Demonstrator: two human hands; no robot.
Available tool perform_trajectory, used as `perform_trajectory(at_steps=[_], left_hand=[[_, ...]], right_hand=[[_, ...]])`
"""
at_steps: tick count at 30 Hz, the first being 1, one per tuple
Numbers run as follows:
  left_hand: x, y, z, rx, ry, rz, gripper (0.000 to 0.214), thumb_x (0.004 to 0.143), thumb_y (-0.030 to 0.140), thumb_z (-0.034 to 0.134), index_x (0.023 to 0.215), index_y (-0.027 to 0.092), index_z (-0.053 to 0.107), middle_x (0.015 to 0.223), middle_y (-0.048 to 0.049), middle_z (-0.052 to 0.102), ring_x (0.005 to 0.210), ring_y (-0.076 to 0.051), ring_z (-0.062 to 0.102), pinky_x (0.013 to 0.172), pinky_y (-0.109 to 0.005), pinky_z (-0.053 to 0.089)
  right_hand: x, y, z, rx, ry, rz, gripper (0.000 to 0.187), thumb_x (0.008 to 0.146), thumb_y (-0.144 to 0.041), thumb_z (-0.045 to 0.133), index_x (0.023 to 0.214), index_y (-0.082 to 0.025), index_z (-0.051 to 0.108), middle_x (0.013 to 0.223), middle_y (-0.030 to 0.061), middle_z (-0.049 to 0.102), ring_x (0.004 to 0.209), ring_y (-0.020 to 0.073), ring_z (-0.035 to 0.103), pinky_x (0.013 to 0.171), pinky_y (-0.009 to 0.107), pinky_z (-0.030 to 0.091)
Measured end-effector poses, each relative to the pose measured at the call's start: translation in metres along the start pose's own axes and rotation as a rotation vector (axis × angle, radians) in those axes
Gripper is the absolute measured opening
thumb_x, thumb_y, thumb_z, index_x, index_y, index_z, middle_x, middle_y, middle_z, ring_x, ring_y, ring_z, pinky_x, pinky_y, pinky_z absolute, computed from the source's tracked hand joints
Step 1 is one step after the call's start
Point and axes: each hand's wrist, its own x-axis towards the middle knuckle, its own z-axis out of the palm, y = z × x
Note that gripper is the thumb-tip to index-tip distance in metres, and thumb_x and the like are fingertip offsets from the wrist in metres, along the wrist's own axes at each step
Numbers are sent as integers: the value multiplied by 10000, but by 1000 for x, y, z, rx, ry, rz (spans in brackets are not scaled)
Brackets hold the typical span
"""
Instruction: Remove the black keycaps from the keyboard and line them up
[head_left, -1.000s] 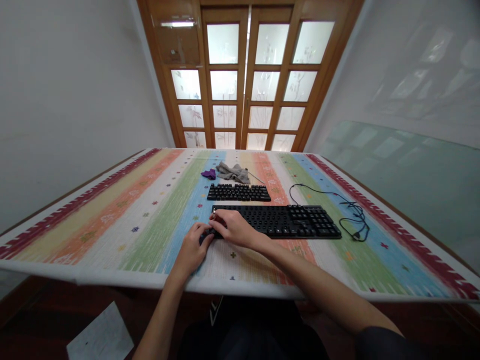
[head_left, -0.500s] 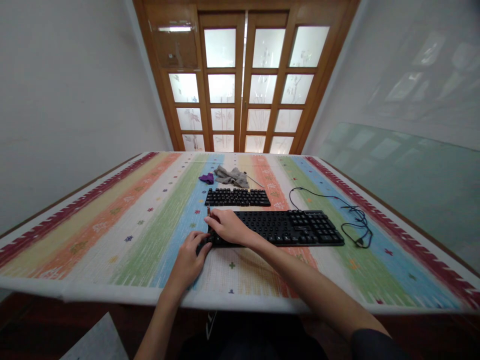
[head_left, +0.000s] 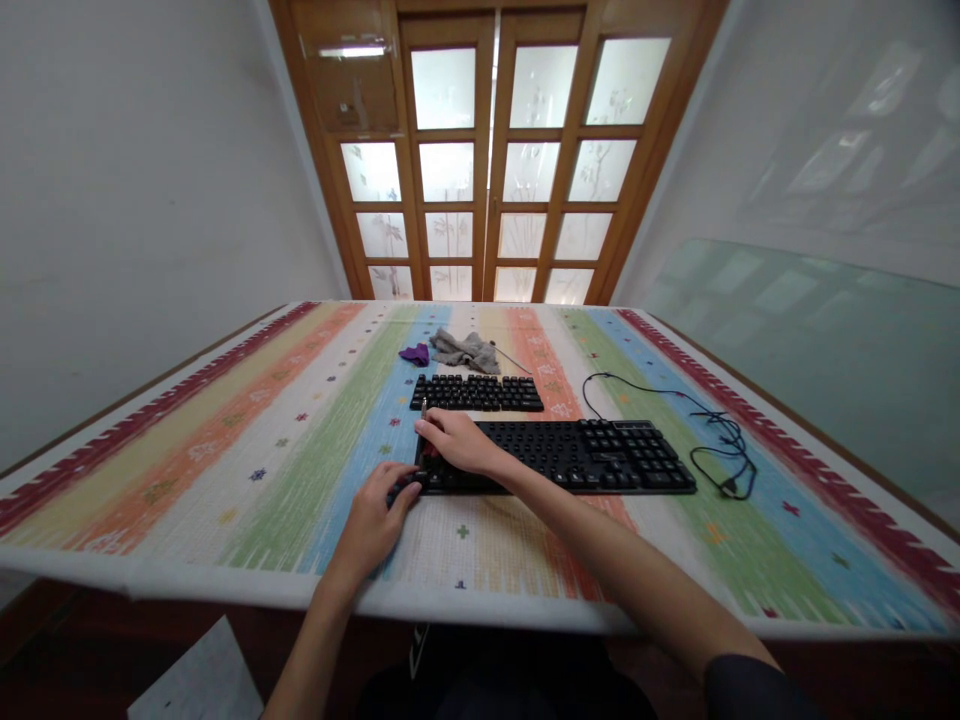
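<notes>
Bare forearms [head_left: 600, 565], dark sleeve [head_left: 750, 688] — right upper arm

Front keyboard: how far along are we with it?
Done, it seems: the main block of the front keyboard looks stripped of caps, and a block of black keys lies behind it; the cable lies loose. In hand: the right hand works a thin tool at its left end while the left hand steadies that corner. Left: the right-hand key cluster looks capped; the grey cloth lies untouched beyond.

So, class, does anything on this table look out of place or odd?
A black cable lies in a loose tangle right of the large keyboard, its plug free on the tablecloth. A grey rag sits crumpled behind the small keyboard.
</notes>
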Motion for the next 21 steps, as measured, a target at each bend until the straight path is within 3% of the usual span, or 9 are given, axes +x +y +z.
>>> perform_trajectory(at_steps=[6, 11, 17, 21], left_hand=[[7, -1, -5, -132, -23, -106, 292, 885, 417, 571, 1011, 180, 686, 916, -67, 714, 817, -213, 672, 764, -354, 553], [20, -3, -13, -250, -60, -157, 339, 868, 456, 595, 1007, 162, 690, 967, -91, 739, 870, -223, 691, 803, -360, 566], [42, 4, -20, 34, -17, 67, 267, 905, 404, 537, 980, 192, 680, 942, -68, 721, 841, -209, 668, 818, -352, 536], [66, 5, -27, 128, -180, 226, 234, 915, 372, 500, 928, 198, 657, 879, -54, 695, 810, -200, 650, 784, -331, 519]], right_hand=[[-9, -6, -14, 9, 12, -146, 258, 987, -256, 484, 743, -175, 515, 689, -14, 596, 663, 126, 559, 653, 237, 389], [-19, -7, -25, 96, -11, -237, 150, 983, -240, 476, 902, -161, 576, 760, 5, 628, 692, 130, 586, 661, 234, 442], [-20, -3, -27, 127, 108, -232, 134, 980, -231, 475, 958, -164, 589, 769, 9, 629, 692, 134, 612, 677, 240, 465], [-15, -3, -30, 32, 198, -167, 142, 976, -218, 482, 897, -164, 587, 746, 12, 632, 700, 144, 610, 697, 252, 456]])
